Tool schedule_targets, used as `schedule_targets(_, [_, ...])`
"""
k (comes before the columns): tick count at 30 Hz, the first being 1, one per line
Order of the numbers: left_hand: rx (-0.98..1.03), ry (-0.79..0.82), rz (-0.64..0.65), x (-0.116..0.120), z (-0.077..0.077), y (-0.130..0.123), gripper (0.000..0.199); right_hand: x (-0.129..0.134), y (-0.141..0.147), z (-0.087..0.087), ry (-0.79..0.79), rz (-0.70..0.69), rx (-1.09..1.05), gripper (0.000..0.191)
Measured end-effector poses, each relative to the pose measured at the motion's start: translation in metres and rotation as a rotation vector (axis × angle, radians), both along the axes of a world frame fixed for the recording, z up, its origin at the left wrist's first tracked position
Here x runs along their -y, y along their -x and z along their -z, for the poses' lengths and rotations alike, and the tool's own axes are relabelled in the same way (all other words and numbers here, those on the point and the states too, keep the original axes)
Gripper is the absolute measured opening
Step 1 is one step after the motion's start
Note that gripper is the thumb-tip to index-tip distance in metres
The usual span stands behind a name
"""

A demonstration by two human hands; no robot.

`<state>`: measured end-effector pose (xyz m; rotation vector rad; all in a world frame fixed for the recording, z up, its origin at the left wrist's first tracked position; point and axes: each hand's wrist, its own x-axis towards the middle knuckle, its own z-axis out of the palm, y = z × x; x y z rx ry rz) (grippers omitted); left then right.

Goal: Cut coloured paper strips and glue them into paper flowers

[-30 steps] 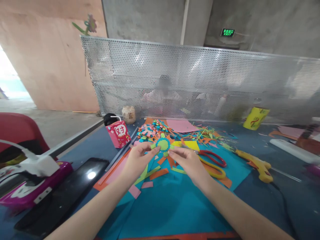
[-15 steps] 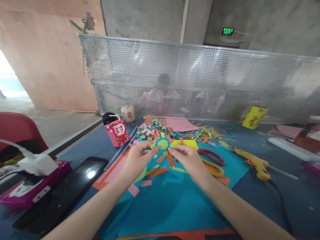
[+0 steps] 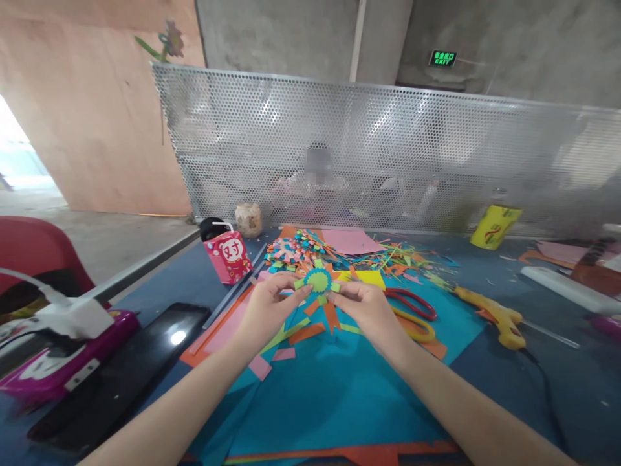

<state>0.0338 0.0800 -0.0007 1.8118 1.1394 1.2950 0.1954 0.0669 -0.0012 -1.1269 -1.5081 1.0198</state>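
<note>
Between my two hands is a small paper rosette (image 3: 319, 281), with a green centre, a blue zigzag rim and green tabs sticking out. My left hand (image 3: 272, 304) pinches its left side between thumb and fingers. On the right side, my right hand (image 3: 363, 305) grips it the same way. Orange paper strips (image 3: 332, 314) lie below and behind it on a large blue sheet (image 3: 334, 395). Scissors with a red and a yellow handle loop (image 3: 416, 327) rest just right of my right hand.
A pile of coloured paper pieces (image 3: 301, 249) lies behind my hands. To the right is a yellow glue gun (image 3: 499, 320) with its cord. At left stand a red drink carton (image 3: 228, 257), a black phone (image 3: 126, 375) and a purple power strip (image 3: 72, 375). A perforated metal screen (image 3: 388, 149) closes off the back.
The rosette has shifted very slightly to the right and its right green tab shows more. Both hands keep their hold, with the right fingertips a little lower on the rim.
</note>
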Motion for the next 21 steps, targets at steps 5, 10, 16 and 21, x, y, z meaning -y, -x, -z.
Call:
schedule_targets(5, [-0.007,0.004,-0.016,0.0004,0.0001,-0.0002,0.018,0.0002,0.0001,-0.0021,0.035,0.009,-0.042,0.02])
schedule_targets(10, [-0.018,0.023,0.005,0.0016,0.0,-0.0019,0.019,-0.0011,-0.0017,-0.0006,0.006,0.025,-0.016,0.02])
schedule_targets(16, [-0.008,0.032,0.0,0.0025,0.0003,-0.0023,0.018,-0.0023,-0.0002,0.0007,0.001,0.052,-0.026,0.02])
schedule_targets(21, [-0.001,0.025,-0.02,0.0022,0.0009,-0.0025,0.019,-0.0023,0.0005,-0.0005,0.062,0.054,-0.048,0.025])
